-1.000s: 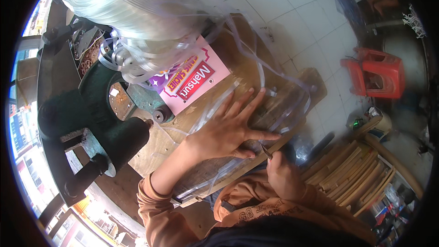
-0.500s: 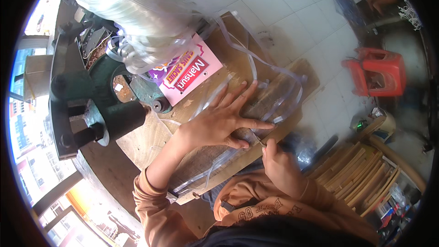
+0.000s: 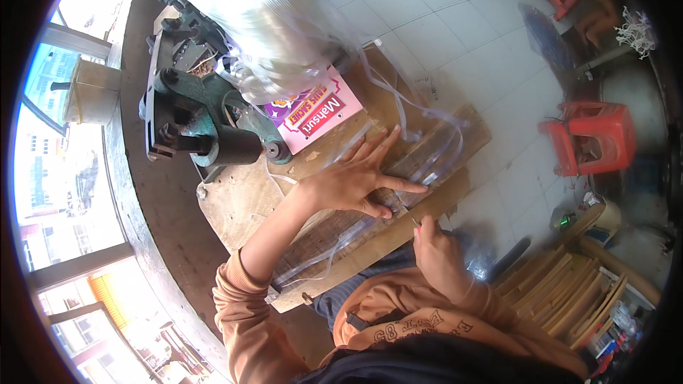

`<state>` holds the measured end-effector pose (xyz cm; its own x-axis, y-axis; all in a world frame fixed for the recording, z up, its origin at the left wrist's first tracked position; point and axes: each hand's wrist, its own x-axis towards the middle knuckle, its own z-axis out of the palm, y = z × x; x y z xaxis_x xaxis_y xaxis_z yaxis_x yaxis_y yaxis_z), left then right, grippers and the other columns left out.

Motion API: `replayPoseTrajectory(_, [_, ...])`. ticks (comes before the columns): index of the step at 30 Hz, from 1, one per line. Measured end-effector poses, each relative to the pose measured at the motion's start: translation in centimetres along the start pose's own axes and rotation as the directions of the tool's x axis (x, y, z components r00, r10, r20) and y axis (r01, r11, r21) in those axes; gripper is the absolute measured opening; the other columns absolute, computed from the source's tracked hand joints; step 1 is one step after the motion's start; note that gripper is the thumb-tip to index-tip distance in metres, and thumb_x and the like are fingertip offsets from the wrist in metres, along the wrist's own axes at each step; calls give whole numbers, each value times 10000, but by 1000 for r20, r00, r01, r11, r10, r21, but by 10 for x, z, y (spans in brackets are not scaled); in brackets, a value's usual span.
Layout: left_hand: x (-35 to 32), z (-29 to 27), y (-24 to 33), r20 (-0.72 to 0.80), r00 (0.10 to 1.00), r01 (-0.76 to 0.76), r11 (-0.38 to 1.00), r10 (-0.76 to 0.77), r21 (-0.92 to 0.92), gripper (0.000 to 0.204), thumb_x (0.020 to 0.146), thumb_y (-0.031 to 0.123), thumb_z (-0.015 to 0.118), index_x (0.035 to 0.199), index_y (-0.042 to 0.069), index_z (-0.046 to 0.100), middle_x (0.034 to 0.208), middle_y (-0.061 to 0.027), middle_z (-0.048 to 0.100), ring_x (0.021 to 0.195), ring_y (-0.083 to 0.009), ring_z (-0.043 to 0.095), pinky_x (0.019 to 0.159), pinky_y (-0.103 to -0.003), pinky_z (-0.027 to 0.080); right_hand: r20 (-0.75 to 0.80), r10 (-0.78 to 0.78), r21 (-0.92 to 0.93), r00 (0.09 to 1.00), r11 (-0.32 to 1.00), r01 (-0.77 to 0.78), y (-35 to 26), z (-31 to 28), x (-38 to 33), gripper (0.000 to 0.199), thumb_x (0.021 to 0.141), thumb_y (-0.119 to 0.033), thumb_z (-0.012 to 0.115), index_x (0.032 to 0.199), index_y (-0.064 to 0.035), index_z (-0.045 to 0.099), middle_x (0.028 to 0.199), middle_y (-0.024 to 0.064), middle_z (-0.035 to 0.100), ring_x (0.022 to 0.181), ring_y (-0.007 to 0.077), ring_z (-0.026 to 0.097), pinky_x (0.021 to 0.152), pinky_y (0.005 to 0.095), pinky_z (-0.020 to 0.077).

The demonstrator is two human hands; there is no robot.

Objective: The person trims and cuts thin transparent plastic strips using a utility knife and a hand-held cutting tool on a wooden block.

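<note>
On the wooden board (image 3: 455, 203) I see my left hand (image 3: 352, 181) spread flat on clear strips (image 3: 427, 163), right hand (image 3: 437, 252) fisted around a thin tool (image 3: 407, 212), green machine (image 3: 192, 128) beyond.

Clear, glossy plastic strips (image 3: 420, 163) lie flat in a loose band across a wooden board (image 3: 370, 231), running lengthwise from its 7 o'clock end up toward its 2 o'clock end, where they loop and trail back toward 11 o'clock. The board is a long brown plank, set aslant with its far end at 2 o'clock. A thin, dark-tipped cutting tool (image 3: 411, 217), too small to tell further, stands near the board's 4 o'clock edge with its point touching the strips.
</note>
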<state>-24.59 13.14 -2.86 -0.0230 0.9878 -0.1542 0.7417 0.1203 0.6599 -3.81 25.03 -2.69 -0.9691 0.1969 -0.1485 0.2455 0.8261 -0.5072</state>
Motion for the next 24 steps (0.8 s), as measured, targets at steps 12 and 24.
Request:
replayPoseTrajectory(12, [-19,15,35,-294,945,197,965,-140,174,647,730,387,676,1323,444,425,1512,-165,113,1378,-363,183,1098,-533,188,-362,-327,230,873,876,423,34,-51,72,356,753,-41,683,1093,-43,576,1105,111,577,830,277,643,676,318,520])
replayPoseTrajectory(24, [-16,91,100,-797,507,665,738,-329,119,305,769,140,641,1072,124,619,1019,-18,578,830,-182,542,729,-327,387,-165,-539,-30,826,840,542,42,-46,82,357,703,-8,678,1029,-26,534,994,92,597,766,270,648,626,339,528])
